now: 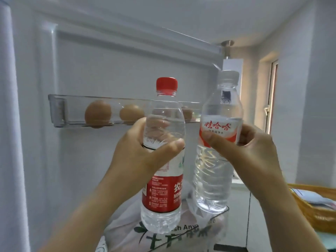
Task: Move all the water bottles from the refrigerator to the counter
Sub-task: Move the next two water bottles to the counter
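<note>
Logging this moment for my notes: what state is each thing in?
Red-capped water bottle: capped, upright, gripped by left hand.
White-capped water bottle: capped, slightly tilted, gripped by right hand.
Refrigerator door: open.
Door shelf: holds brown eggs.
Wicker basket: holds papers.

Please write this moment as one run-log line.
left hand: grips red-capped water bottle | right hand: grips white-capped water bottle | door shelf: three eggs

Two arms in shot now. My left hand and right hand are bare, and so are the left forearm and right forearm, uncovered all the way down to the bottom of view. Thumbnails look short and plain.
</note>
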`<state>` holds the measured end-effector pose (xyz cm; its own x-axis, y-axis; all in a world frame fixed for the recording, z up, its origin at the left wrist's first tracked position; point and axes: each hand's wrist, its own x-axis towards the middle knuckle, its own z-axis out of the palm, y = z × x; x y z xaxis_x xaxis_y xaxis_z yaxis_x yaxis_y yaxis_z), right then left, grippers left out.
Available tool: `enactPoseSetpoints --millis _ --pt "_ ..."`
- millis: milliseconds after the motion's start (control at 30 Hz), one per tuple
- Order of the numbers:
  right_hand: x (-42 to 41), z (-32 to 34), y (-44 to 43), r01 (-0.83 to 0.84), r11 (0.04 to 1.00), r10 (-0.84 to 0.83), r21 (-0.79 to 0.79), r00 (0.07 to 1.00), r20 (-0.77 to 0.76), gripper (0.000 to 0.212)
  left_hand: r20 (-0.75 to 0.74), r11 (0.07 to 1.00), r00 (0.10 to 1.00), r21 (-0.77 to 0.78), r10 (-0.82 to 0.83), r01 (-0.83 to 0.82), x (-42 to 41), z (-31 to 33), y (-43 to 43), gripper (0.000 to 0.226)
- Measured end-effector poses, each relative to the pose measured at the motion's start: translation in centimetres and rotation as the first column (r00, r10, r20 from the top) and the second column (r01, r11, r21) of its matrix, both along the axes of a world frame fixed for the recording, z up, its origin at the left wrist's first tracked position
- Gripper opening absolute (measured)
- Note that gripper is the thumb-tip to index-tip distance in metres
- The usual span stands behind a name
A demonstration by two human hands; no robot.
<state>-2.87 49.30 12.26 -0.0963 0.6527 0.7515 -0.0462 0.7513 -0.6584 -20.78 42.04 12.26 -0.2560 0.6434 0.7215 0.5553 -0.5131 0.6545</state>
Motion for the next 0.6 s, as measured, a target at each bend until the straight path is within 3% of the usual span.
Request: enactPoseSetpoints --millis 300,600 --pt "4.1 -1.6 -5.1 0.378 0.919 -0.375 -0.110 0.926 0.050 0.052 0.025 0.934 0.935 -0.054 -0.353 0.354 2.5 -1.4 2.2 0.050" --pt "11.1 -2.9 -9.9 0.642 0.760 -0.632 -0.105 0.767 0.112 0.056 0.033 0.749 0.751 -0.060 -0.660 0.660 10.6 -3.4 4.2 0.054"
